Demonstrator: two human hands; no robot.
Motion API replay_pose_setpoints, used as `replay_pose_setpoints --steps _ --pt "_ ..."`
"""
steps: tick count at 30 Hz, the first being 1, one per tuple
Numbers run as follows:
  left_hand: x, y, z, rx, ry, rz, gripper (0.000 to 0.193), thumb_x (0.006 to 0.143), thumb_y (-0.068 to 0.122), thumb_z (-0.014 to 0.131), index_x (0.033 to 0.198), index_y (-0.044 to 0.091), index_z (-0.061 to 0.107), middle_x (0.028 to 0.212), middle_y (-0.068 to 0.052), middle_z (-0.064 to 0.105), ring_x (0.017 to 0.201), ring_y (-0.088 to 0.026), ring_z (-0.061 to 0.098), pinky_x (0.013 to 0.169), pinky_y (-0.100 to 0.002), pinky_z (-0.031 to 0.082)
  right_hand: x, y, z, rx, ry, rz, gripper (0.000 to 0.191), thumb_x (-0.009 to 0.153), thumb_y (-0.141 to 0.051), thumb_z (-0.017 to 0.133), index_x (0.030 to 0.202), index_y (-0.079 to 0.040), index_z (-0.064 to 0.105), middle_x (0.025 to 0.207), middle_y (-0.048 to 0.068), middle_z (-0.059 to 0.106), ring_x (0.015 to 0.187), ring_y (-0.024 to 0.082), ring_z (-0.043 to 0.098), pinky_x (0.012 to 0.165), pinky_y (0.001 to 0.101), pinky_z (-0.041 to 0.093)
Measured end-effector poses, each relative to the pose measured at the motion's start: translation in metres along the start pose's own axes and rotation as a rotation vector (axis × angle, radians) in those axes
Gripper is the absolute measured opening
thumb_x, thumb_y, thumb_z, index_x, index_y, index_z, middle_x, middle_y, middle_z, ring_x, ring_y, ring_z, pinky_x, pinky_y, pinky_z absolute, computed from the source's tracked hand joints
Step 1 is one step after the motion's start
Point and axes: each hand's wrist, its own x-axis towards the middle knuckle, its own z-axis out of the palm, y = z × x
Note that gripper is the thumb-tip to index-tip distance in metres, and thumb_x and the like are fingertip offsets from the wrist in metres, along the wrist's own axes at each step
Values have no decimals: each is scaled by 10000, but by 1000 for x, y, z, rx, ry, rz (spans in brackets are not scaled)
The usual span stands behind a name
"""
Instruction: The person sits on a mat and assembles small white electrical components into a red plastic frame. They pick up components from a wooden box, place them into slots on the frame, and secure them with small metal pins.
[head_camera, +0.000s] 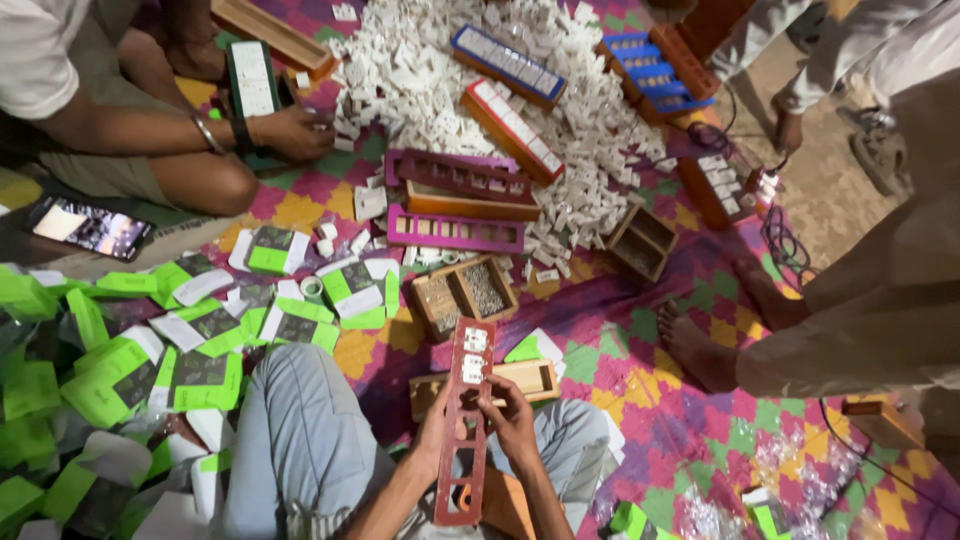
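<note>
Evidently you were holding a long red slotted rack (463, 430) upright over your lap, at about six o'clock in the view. Your left hand (437, 420) gripped its left edge near the middle, fingers wrapped around the rail. Your right hand (512, 418) sat against the right edge, thumb and fingertips pressed to the rail; whether they pinched a small piece there, you could not tell from this angle. Three small white plugs (474, 356) already sat in the top slots, and the lower slots were open.

Judging by its look, the rack was stiff, light wood, easy to steady with one hand at mid-length. The white plugs seemed hard, smooth plastic, light enough to slip, so taking each by its sides would have suited best.

Just behind the rack, at twelve o'clock from your hands, lay a pale wooden tray (530, 378). Further up sat a divided wooden box (463, 293) of small parts, then purple racks (456, 231), and beyond them a big heap of white plugs (420, 70). At nine o'clock, green and white cartons (205, 380) were scattered over the patterned mat (640, 390). Another person's hand (297, 132) worked at eleven o'clock, and a bare foot (697, 352) stood at three o'clock.
</note>
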Motion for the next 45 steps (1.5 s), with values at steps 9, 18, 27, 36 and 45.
replay_pose_setpoints --steps 9,18,27,36,45 --pt "19 -19 -18 -98 -94 13 591 952 660 494 1293 212 673 701 12 572 467 -69 468 489 -346 556 -5 24 -8 -64 2 -174 474 952 -45 727 1402 -28 582 1280 73 664 1053 117 650 796 258 590" --pt "15 -24 -24 -282 -236 40 573 1048 541 480 1268 36 639 1071 -80 708 895 -184 686 782 -329 573 -26 -5 3 65 16 -91 412 955 -5 705 1343 -59 575 1271 45 602 938 111 684 670 248 582" --pt "15 -28 -30 -314 -308 66 597 1102 557 495 1313 14 623 1087 -98 692 901 -192 678 745 -340 560 -26 -13 1 -99 -6 -173 248 969 -2 720 1203 -31 642 1365 55 537 980 115 645 642 243 561" --pt "17 -30 -32 -703 -803 75 563 1254 397 340 1444 -107 506 1130 -175 658 918 -235 657 752 -354 546 -29 1 -5 -88 -25 -226 316 1017 -5 703 1303 -47 576 1463 90 512 1122 149 616 805 299 572" --pt "21 -29 -32 -8 -331 470 681 1101 540 413 1642 148 279 1570 -91 448 1358 -242 505 1129 -425 446 -40 -9 -6 69 -159 -41 562 1018 -10 630 1531 -25 401 1456 129 571 1190 214 646 1030 368 565"
